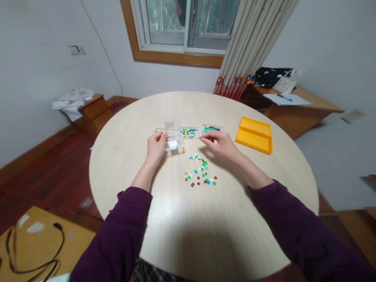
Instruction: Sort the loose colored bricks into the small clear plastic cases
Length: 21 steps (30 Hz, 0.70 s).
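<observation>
My left hand [156, 147] grips a clear plastic box [178, 145] by its left side, above the table; a small white patch shows in it. Thumb and fingertips of my right hand [219, 143] are pinched together, to the right of the box. Anything between those fingertips is too small to make out. Behind the hands stand a clear tray of mixed coloured pieces [188, 133] and another such tray [212, 128], partly covered by my right hand. Part of a third tray shows behind my left hand. Small loose toy bricks [202, 169] lie scattered in front.
On the round pale table [164, 235], a yellow two-section tray [254, 135] sits at the right. Beyond it, a wooden desk [311, 109] bears paper, a pen and bags. A brown board with black cables [38, 250] is at lower left. A window and curtain [249, 35] are behind.
</observation>
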Each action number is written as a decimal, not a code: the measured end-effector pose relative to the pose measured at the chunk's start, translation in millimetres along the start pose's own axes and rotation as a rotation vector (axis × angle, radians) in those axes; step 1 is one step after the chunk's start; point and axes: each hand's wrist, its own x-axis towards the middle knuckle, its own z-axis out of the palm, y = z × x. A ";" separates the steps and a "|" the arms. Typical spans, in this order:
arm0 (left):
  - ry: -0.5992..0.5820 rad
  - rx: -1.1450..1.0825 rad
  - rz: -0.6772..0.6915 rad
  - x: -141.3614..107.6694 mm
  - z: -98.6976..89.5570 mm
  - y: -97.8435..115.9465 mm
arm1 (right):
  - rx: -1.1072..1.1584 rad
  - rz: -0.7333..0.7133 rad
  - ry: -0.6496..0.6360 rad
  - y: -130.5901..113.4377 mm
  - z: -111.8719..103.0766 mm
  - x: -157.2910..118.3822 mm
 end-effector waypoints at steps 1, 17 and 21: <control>0.009 -0.001 -0.011 0.7 0.5 -0.7 | 0.026 0.050 -0.090 8.0 -7.1 -7.4; 0.015 -0.002 -0.044 0.5 4.0 0.4 | -0.019 0.035 -0.324 17.7 -8.3 -27.5; -0.010 -0.007 -0.040 -1.1 6.4 0.4 | -0.045 0.045 -0.221 20.3 -6.2 -26.3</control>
